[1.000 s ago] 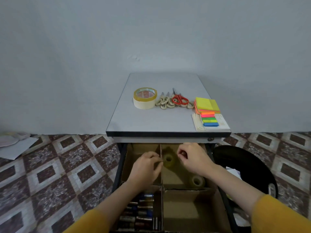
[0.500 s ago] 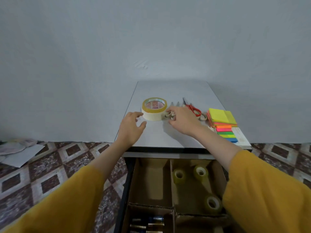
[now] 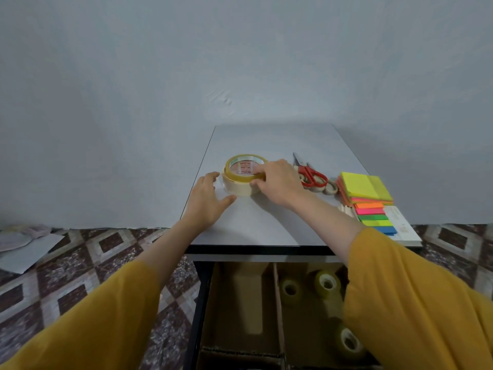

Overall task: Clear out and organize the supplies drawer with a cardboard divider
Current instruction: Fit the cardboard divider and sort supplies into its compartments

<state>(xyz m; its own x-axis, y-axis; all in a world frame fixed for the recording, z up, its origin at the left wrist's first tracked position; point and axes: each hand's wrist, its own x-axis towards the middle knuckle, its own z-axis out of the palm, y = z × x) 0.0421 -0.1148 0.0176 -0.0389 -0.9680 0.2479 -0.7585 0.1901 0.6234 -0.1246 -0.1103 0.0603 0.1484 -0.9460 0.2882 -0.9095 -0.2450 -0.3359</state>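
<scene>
Two stacked tape rolls point(image 3: 241, 174), a yellow one on a wider cream one, stand on the grey desk top point(image 3: 266, 225). My right hand point(image 3: 277, 182) grips the rolls from the right, fingers over the yellow rim. My left hand point(image 3: 209, 200) lies open beside their left side, fingertips at the cream roll. Below the desk edge the open drawer point(image 3: 205, 311) holds a cardboard divider point(image 3: 278, 311). Three small clear tape rolls point(image 3: 290, 289) lie in its right back compartment; the left back compartment point(image 3: 240, 303) shows bare cardboard.
Red-handled scissors point(image 3: 310, 176) and cream-handled ones lie right of the tape. Sticky note pads point(image 3: 364, 188) and coloured page flags point(image 3: 376, 218) sit at the desk's right edge. Papers point(image 3: 24, 244) lie on the tiled floor at left. A wall stands behind the desk.
Both hands left the drawer and rose to the desk top. My right hand moved from the scissors onto the stacked tape rolls; my left hand closed in on their left side.
</scene>
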